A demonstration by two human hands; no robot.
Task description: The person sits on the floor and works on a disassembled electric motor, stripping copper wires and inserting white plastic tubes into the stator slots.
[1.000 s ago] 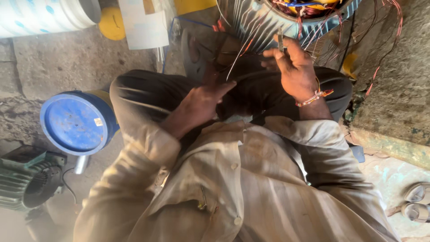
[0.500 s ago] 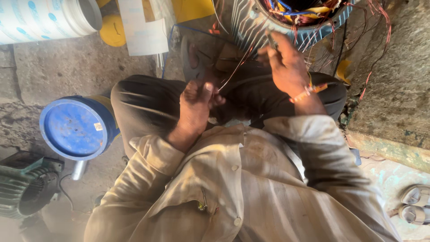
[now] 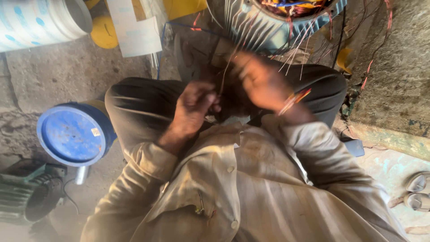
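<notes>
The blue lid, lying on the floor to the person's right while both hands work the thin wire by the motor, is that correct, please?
Not quite: the head view shows the blue lid on the person's left, not the right. The rest holds: the left hand and right hand work the thin wire by the motor.

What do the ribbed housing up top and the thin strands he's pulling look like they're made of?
Ribbed housing: likely cast metal, dull grey-blue painted finish, with parallel cooling fins. Thin strands, pinched by the left hand near the blurred right hand: probably enamelled copper wire, reddish and glossy.

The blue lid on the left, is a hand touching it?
No, the blue lid lies apart on the floor; both hands are up at the thin wire.
</notes>
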